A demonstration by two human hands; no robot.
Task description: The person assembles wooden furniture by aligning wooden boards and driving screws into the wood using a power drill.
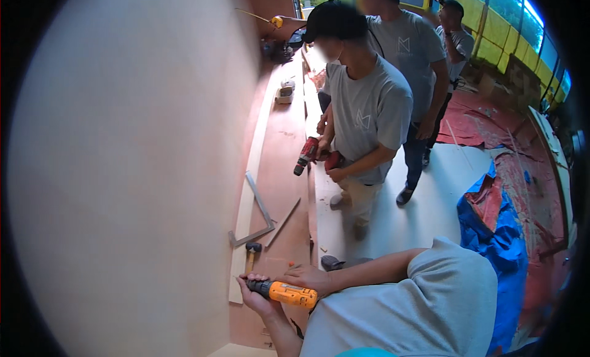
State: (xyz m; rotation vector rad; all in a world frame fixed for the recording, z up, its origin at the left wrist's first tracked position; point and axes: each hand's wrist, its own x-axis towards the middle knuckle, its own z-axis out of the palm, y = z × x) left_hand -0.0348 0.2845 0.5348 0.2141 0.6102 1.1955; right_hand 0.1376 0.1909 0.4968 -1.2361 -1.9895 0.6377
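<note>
My left hand [260,300] grips the orange drill [294,294]; my right hand [308,277] touches it, grip unclear; no drilling progress shows.

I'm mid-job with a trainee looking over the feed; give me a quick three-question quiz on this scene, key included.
1. What colour is the drill at the person's left hand?
A) red
B) orange
C) blue

2. True or false: the hammer is in the person's right hand.

3. Fill in the blank: the metal square is shaped like the letter ____.

Key:
1. B
2. False; it lies on the pinkish surface.
3. L
</note>
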